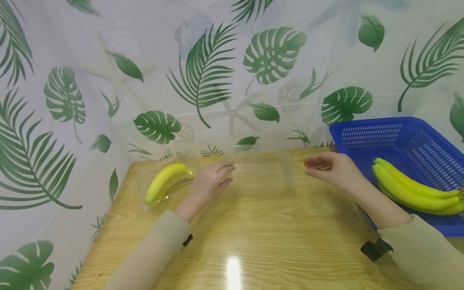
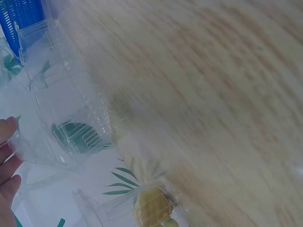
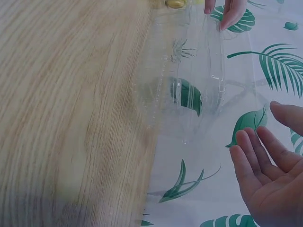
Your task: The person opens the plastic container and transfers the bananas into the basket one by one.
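A clear plastic clamshell box point(image 1: 261, 173) sits at the back of the wooden table. My left hand point(image 1: 210, 183) is at its left end, fingers point(image 2: 10, 165) loosely extended with the tips right at the plastic edge. To the right of the box, my right hand point(image 1: 333, 167) hovers with fingers together and thumb apart. Its palm point(image 3: 274, 189) shows bare in the right wrist view. Left of my left hand lies a second clear box point(image 1: 143, 201) with one yellow banana point(image 1: 164, 179) in it.
A blue plastic basket point(image 1: 366, 125) stands at the right, holding a bunch of bananas point(image 1: 417, 191). Behind the table point(image 1: 268, 241) hangs a white leaf-printed cloth point(image 1: 224, 72), close to the boxes; it also covers the left side.
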Available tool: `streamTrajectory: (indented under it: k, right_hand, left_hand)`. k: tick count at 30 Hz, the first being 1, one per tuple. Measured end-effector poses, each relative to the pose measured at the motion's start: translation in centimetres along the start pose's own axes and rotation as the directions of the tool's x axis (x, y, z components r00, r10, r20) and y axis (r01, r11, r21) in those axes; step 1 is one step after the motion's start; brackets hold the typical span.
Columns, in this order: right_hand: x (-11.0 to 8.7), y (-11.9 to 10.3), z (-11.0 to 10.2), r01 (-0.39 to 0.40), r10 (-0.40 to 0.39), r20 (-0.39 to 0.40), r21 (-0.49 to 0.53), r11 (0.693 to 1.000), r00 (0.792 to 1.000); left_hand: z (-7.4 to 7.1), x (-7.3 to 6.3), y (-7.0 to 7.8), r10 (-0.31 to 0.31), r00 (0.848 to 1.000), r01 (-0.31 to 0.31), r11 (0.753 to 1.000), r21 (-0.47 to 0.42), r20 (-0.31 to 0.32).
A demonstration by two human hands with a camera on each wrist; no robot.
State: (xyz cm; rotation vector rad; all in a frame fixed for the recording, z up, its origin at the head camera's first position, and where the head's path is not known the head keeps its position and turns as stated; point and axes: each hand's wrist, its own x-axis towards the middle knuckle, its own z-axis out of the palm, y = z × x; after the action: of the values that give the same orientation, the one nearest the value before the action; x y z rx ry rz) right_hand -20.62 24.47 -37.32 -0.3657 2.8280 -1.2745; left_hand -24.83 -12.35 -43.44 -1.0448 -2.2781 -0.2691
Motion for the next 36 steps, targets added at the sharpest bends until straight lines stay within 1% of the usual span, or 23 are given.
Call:
streamTrajectory:
  k: [5, 10, 17, 21, 25, 30, 36]
  right_hand:
    - [1.2, -0.1, 0.3, 0.014, -0.014, -0.002, 0.01, 1.0, 1.0]
    - [2.5, -0.5, 1.0, 0.041, -0.041, 0.006, 0.03, 0.999, 0.999]
    - [3.8, -1.4, 2.0, 0.039, -0.039, 0.01, 0.062, 0.997, 0.999]
    - [4.4, -2.1, 2.4, 0.032, -0.034, 0.022, 0.06, 0.998, 0.999]
    - [4.7, -2.5, 2.6, 0.026, -0.029, 0.044, 0.069, 0.997, 0.999]
    - [5.1, -2.8, 3.0, 0.015, -0.019, 0.052, 0.084, 0.996, 0.998]
    - [5.6, -3.0, 3.4, 0.025, -0.029, 0.044, 0.093, 0.995, 0.999]
  left_hand:
    - [0.2, 0.1, -0.4, -0.006, 1.0, 0.005, 1.0, 0.01, 0.007]
    - [-0.2, 0.2, -0.7, -0.019, 1.0, 0.018, 1.0, 0.022, 0.01]
    - [-1.2, 0.5, -1.3, -0.067, 0.997, 0.066, 0.998, 0.022, 0.038]
    - [-1.9, 0.5, -1.6, -0.102, 0.993, 0.101, 0.995, 0.005, 0.055]
    - [-2.5, 0.5, -2.0, -0.127, 0.99, 0.129, 0.991, -0.02, 0.053]
    - [-3.4, 0.5, -2.7, -0.147, 0.988, 0.149, 0.988, -0.031, 0.048]
    - [-4.5, 0.6, -3.3, -0.144, 0.989, 0.145, 0.989, -0.027, 0.029]
